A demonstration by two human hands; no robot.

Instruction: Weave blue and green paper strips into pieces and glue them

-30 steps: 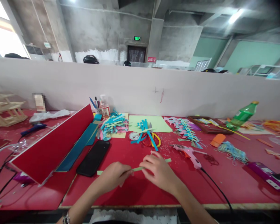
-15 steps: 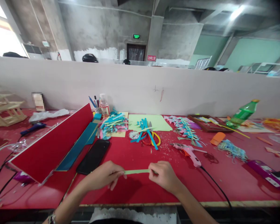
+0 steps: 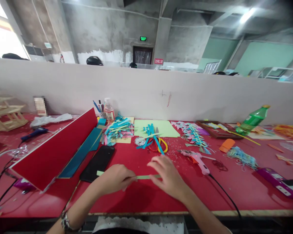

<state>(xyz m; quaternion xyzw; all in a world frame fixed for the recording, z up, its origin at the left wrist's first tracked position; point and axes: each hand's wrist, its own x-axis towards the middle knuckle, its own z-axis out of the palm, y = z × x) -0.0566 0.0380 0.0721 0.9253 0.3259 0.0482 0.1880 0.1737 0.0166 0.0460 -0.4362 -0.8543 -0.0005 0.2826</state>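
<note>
A thin green paper strip (image 3: pixel 146 177) is stretched between both my hands just above the red table (image 3: pixel 141 201). My left hand (image 3: pixel 114 179) pinches its left part, with the strip's end sticking out past the hand near a black phone (image 3: pixel 97 163). My right hand (image 3: pixel 167 177) grips the strip's right end with its fingers curled over it. Beyond my hands lie scissors with yellow and red handles (image 3: pixel 158 144) under blue paper strips (image 3: pixel 150 136).
A pink glue gun (image 3: pixel 197 160) with a black cord lies right of my hands. A red board (image 3: pixel 53 149) and a blue sheet (image 3: pixel 81 152) lean at left. Piles of woven paper strips (image 3: pixel 118 130), a green sheet (image 3: pixel 161 127), a green bottle (image 3: pixel 252 120) and a partition wall (image 3: pixel 146 94) stand behind.
Both hands have shifted slightly away from me with the strip. The strip has slid left through my left hand, so its end now pokes out towards the phone.
</note>
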